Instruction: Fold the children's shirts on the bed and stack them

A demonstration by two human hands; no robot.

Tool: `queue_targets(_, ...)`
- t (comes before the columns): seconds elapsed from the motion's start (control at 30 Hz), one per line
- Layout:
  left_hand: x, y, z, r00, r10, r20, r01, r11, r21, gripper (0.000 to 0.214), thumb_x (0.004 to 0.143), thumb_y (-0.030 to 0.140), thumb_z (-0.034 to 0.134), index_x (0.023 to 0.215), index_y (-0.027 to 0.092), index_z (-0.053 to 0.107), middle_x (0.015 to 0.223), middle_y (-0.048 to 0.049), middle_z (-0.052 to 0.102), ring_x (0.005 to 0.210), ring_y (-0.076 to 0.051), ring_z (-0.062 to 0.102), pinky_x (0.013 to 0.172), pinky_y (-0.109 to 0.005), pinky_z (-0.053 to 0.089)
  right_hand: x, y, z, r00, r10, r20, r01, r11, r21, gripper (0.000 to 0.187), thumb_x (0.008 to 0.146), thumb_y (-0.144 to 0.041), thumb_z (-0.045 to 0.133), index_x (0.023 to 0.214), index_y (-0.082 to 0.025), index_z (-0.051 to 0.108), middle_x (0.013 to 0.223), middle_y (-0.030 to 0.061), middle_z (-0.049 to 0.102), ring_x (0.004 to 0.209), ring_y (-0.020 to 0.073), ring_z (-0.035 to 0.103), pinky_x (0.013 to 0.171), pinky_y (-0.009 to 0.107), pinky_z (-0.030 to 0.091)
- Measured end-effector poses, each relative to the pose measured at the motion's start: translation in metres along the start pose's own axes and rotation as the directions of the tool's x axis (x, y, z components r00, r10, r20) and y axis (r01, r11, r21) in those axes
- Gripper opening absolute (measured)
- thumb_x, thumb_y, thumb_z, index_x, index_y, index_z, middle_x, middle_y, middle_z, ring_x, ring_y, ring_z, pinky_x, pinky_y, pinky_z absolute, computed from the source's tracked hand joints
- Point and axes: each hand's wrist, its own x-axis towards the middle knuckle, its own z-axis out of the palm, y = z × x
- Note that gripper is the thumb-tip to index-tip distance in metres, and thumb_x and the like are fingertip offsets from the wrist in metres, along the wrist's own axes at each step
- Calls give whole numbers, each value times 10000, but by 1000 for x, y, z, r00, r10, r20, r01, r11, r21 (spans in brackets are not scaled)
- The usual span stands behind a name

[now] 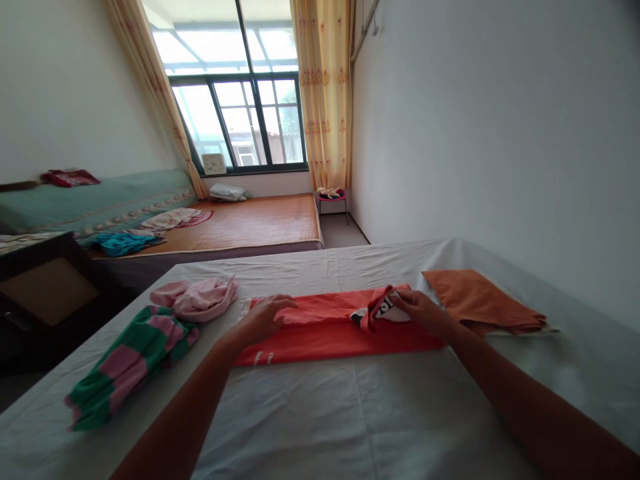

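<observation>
starting at the far left, a green and pink striped garment (pixel 133 363) lies crumpled on the white sheet (pixel 350 413), with a pink garment (pixel 197 299) bunched up just past its top end. both are near the left hand (pixel 265 317) but not touching it.

the left hand is laid flat, palm down, fingers together and stretched out. it's pressing on the left part of the red-orange garment (pixel 325 330), close to that end. the garment is folded into a long narrow strip running sideways across the sheet, so it lies under both hands and spans the gap between them.

further right, the cloth is bunched up around a white printed patch (pixel 383 310). the right hand (pixel 423 310) sits at the right end of the strip, palm down, fingers curled onto that bunched bit. can't tell if it's really pinching the fabric or just holding it down.

just beyond the right hand, a folded orange cloth (pixel 480 300) lies flat on the sheet near the wall, right beside the end of the strip.

in the background there's a clock (pixel 214 163) on the window sill and a small stool (pixel 333 197) by the curtain.
</observation>
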Motion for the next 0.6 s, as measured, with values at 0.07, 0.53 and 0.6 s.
queue_targets(0.07, 21, 28, 19, 998, 57, 26, -54, 993, -104, 487, 763, 99, 488, 1211, 251, 604, 1251, -40, 615, 1162, -174, 550, 1020, -308, 399, 8, 10, 3, 993, 73, -97, -72, 997, 12, 424, 844, -527, 485, 949, -157, 664, 884, 68, 706, 853, 245, 643, 736, 334, 514)
queue_targets(0.53, 89, 99, 123, 975, -161, -156, 138, 980, -146, 403, 849, 215, 496, 1238, 266, 589, 964, -35, 679, 935, -194, 598, 850, -320, 460, -1, 29, 5, 921, -110, -373, -95, 866, -490, 384, 874, -345, 463, 1205, -158, 515, 926, 80, 684, 837, 234, 640, 761, 351, 498)
queue_targets(0.6, 84, 103, 122, 975, -112, -189, 102, 993, -63, 339, 848, 214, 498, 1143, 268, 656, 1064, -55, 648, 1026, -214, 568, 903, -345, 449, -4, 23, 8, 895, -244, -373, -65, 756, -651, 426, 883, -297, 461, 1285, -159, 476, 1063, 119, 663, 977, 259, 616, 838, 383, 483)
